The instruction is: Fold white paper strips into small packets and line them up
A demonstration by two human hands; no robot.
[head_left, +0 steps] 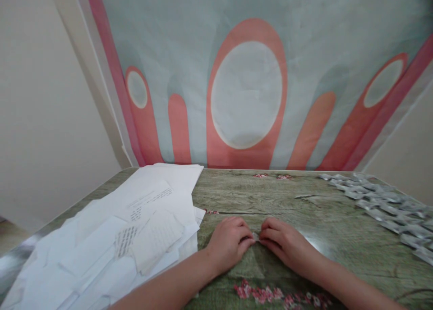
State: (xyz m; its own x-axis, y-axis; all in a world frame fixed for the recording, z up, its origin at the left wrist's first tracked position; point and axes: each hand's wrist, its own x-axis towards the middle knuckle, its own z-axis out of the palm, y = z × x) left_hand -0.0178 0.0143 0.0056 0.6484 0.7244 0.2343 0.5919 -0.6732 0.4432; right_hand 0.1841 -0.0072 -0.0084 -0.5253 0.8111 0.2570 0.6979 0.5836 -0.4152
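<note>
Near the middle of the wood-patterned table [237, 195], my left hand [230, 240] and my right hand [287, 242] face each other, fingertips close together. A small whitish piece, perhaps paper [256, 237], shows between them. Both hands pinch it, one at each end; its shape is mostly hidden by the fingers. To the left of my left hand lies a large heap of white paper sheets [98, 238], some with printed text. My left forearm passes in front of the heap's lower right part.
Rows of folded, twisted greyish-white strips [382, 199] lie along the table's right side. A grey-green hanging sheet [189, 44] with coral shapes stands behind the table's back edge. A pale wall rises at the left.
</note>
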